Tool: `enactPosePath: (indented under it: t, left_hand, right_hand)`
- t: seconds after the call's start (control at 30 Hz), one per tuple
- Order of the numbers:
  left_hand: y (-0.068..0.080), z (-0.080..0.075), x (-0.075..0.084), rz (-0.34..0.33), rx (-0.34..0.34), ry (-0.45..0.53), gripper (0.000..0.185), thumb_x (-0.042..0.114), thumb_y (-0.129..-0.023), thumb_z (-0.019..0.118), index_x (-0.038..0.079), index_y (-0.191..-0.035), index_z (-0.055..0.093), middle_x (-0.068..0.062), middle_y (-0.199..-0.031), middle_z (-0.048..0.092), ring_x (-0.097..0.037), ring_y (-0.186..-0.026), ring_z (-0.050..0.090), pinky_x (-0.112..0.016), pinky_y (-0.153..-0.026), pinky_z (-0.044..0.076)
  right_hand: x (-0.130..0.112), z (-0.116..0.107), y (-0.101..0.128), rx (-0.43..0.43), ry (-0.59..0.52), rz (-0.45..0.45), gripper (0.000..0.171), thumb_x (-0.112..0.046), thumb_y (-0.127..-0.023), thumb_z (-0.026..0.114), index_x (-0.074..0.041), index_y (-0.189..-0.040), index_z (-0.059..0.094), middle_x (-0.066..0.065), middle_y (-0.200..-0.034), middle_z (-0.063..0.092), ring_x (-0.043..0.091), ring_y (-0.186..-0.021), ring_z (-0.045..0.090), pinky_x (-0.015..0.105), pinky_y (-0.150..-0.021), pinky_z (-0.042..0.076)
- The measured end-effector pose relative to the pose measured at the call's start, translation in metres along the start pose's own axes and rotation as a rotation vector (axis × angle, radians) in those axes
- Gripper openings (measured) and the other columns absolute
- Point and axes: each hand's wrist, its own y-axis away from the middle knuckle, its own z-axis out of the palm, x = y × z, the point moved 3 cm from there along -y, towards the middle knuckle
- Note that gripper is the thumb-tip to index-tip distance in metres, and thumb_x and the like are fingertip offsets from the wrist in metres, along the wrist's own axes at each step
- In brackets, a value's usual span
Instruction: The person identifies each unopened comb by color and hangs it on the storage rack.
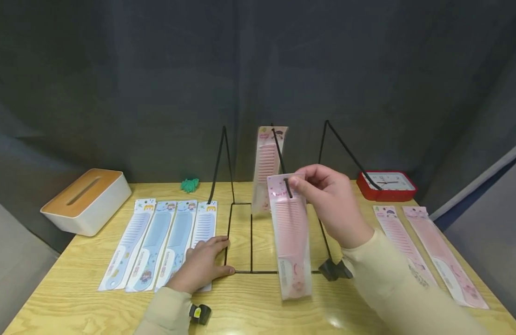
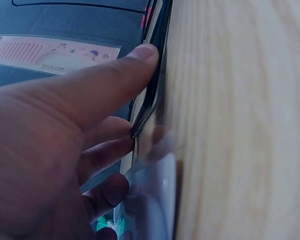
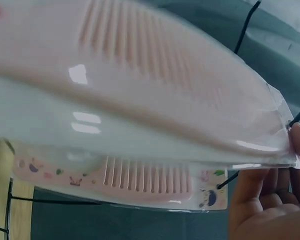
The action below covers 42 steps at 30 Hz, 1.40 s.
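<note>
Landmark: the black wire rack [image 1: 241,237] stands in the middle of the wooden table [image 1: 74,298]. It has a flat wire base and three long hooks that point toward the person.

Right hand: the right hand [image 1: 331,202] is just in front of the middle hook [image 1: 279,153]. Its thumb and fingers pinch the top of a pink comb in a clear pack [image 1: 289,237]. The hole in the pack sits right at the tip of that hook.

Comb in hand: it hangs down from the pinch, off the table, with its handle end low over the front of the rack. From the right wrist view the same comb [image 3: 140,85] fills most of the picture, close and blurry.

Comb on the hook: another pink comb [image 1: 266,167] already hangs farther back on the middle hook.

Left hand: the left hand [image 1: 201,265] lies flat on the table at the left front corner of the rack. Its fingers are straight and press on the base wire. It holds nothing.

Left of the rack: four blue combs [image 1: 157,244] lie side by side.

Right of the rack: two more pink combs [image 1: 425,253] lie flat.

Step now: it looks like the pink comb is being hung on the middle hook while the left hand keeps the rack from sliding.

Next move needs: I think the pack's hole has to slip over the hook tip, then slide back.
</note>
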Motion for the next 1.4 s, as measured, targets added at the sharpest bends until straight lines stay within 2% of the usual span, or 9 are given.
enactPosePath:
  t: [0.3, 0.47, 0.67, 0.77, 0.93, 1.07, 1.23, 1.3, 1.4]
  left_hand:
    - [-0.001, 0.004, -0.002, 0.014, 0.004, -0.009, 0.074, 0.045, -0.082, 0.081, 0.01, -0.142, 0.057, -0.003, -0.154, 0.046, -0.038, -0.132, 0.046, -0.073, -0.102, 0.027]
    - [0.0, 0.005, -0.002, 0.011, -0.008, 0.001, 0.074, 0.045, -0.082, 0.08, 0.01, -0.144, 0.056, -0.003, -0.155, 0.045, -0.037, -0.133, 0.044, -0.071, -0.101, 0.029]
    - [0.002, 0.005, -0.003, 0.005, -0.002, -0.003, 0.074, 0.045, -0.082, 0.081, 0.01, -0.143, 0.056, -0.003, -0.154, 0.045, -0.036, -0.131, 0.045, -0.069, -0.1, 0.031]
    - [0.001, 0.005, -0.005, 0.007, 0.001, -0.001, 0.074, 0.045, -0.082, 0.08, 0.01, -0.143, 0.056, -0.003, -0.154, 0.045, -0.035, -0.13, 0.046, -0.068, -0.099, 0.032]
    - [0.0, 0.004, -0.007, 0.008, 0.006, -0.008, 0.075, 0.046, -0.082, 0.08, 0.011, -0.144, 0.056, -0.003, -0.154, 0.045, -0.034, -0.13, 0.046, -0.066, -0.098, 0.033]
    - [-0.001, 0.004, -0.007, 0.009, 0.006, -0.016, 0.075, 0.046, -0.082, 0.08, 0.012, -0.144, 0.056, -0.002, -0.154, 0.045, -0.034, -0.13, 0.046, -0.065, -0.098, 0.034]
    - [-0.002, 0.003, -0.007, 0.004, 0.0, -0.017, 0.075, 0.047, -0.082, 0.08, 0.012, -0.144, 0.055, -0.002, -0.155, 0.045, -0.034, -0.131, 0.045, -0.067, -0.099, 0.033]
    - [-0.001, 0.003, -0.006, 0.003, 0.0, -0.02, 0.075, 0.047, -0.082, 0.08, 0.012, -0.144, 0.055, -0.002, -0.155, 0.044, -0.034, -0.131, 0.045, -0.067, -0.099, 0.033]
    - [-0.002, 0.002, -0.005, 0.007, 0.006, -0.027, 0.075, 0.046, -0.082, 0.08, 0.011, -0.144, 0.055, -0.002, -0.155, 0.045, -0.034, -0.13, 0.046, -0.066, -0.098, 0.033]
  right_hand:
    - [0.018, 0.004, -0.057, 0.083, 0.026, 0.116, 0.035, -0.04, -0.092, 0.073, -0.009, -0.107, 0.069, 0.008, -0.103, 0.065, 0.02, -0.089, 0.056, 0.027, -0.07, 0.053]
    - [0.023, 0.008, -0.091, 0.136, 0.079, 0.142, 0.029, -0.037, -0.094, 0.071, -0.01, -0.105, 0.069, 0.006, -0.101, 0.065, 0.018, -0.087, 0.055, 0.029, -0.069, 0.051]
    - [0.026, 0.012, -0.113, 0.186, 0.098, 0.206, 0.027, -0.034, -0.094, 0.072, -0.01, -0.106, 0.069, 0.005, -0.104, 0.063, 0.017, -0.092, 0.054, 0.034, -0.079, 0.051]
    - [0.029, 0.013, -0.116, 0.183, 0.092, 0.224, 0.03, -0.038, -0.093, 0.072, -0.011, -0.106, 0.068, 0.004, -0.104, 0.062, 0.018, -0.094, 0.054, 0.037, -0.084, 0.051]
    - [0.045, 0.003, -0.113, 0.146, 0.112, 0.203, 0.034, -0.042, -0.092, 0.073, -0.011, -0.104, 0.067, 0.004, -0.101, 0.063, 0.02, -0.091, 0.058, 0.037, -0.083, 0.048]
    - [0.07, -0.015, -0.1, 0.074, 0.235, 0.195, 0.038, -0.05, -0.093, 0.069, -0.014, -0.104, 0.068, 0.005, -0.099, 0.065, 0.022, -0.088, 0.059, 0.036, -0.072, 0.047]
    - [0.117, -0.055, -0.081, -0.052, 0.434, 0.182, 0.043, -0.055, -0.094, 0.065, -0.013, -0.104, 0.069, 0.006, -0.099, 0.067, 0.024, -0.085, 0.059, 0.036, -0.064, 0.05]
    - [0.14, -0.077, -0.072, -0.079, 0.49, 0.189, 0.043, -0.052, -0.095, 0.064, -0.011, -0.104, 0.068, 0.008, -0.099, 0.067, 0.026, -0.085, 0.058, 0.036, -0.067, 0.048]
    - [0.174, -0.116, -0.058, -0.092, 0.56, 0.259, 0.048, -0.056, -0.096, 0.061, -0.01, -0.107, 0.065, 0.009, -0.103, 0.066, 0.027, -0.088, 0.058, 0.034, -0.069, 0.045]
